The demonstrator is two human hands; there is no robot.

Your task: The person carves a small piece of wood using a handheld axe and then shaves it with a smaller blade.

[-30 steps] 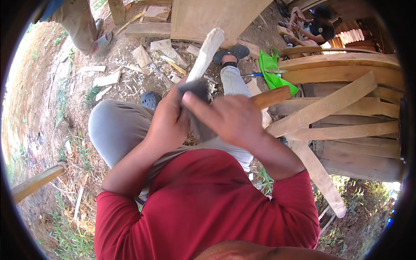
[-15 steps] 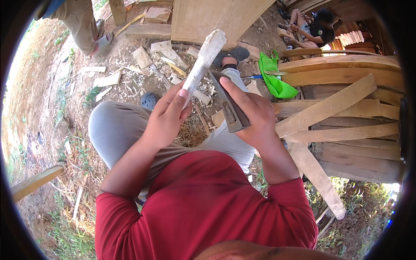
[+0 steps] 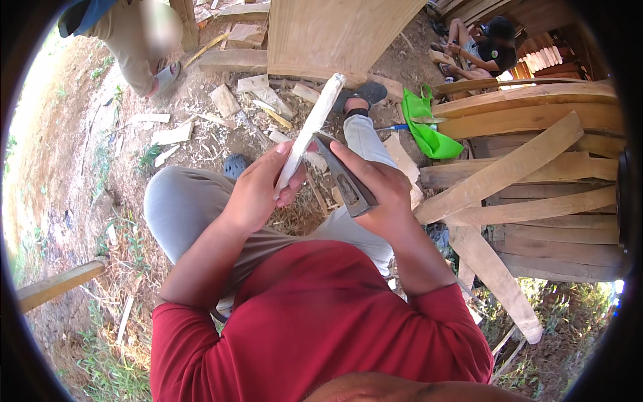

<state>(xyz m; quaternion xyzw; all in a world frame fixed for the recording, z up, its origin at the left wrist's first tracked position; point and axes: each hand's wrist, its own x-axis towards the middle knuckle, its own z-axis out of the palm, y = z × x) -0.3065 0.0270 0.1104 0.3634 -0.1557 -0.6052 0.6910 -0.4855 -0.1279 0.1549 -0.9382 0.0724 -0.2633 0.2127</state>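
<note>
A pale, roughly carved wooden stick [image 3: 313, 124] slants upward from my left hand [image 3: 260, 186], whose fingers and thumb are closed round its lower end. My right hand [image 3: 383, 182] grips a dark metal axe head [image 3: 348, 177] with a slot-like opening in it. The index finger lies along the metal. The axe head's narrow far edge is right beside the stick, just above my left fingers; whether they touch I cannot tell. Both hands are held in front of my body, above my legs. My right palm hides part of the axe head.
Wood chips and offcuts [image 3: 224, 100] litter the ground ahead. A wide wooden board [image 3: 335, 33] stands beyond my foot. On the right are stacked planks [image 3: 529, 120] and a green bag [image 3: 429, 134]. One person [image 3: 479, 50] sits far right; another [image 3: 134, 47] stands far left.
The stick has come down and turned slightly. The axe head has moved left and down, its edge now closer to the stick. The standing person at the far left has shifted slightly.
</note>
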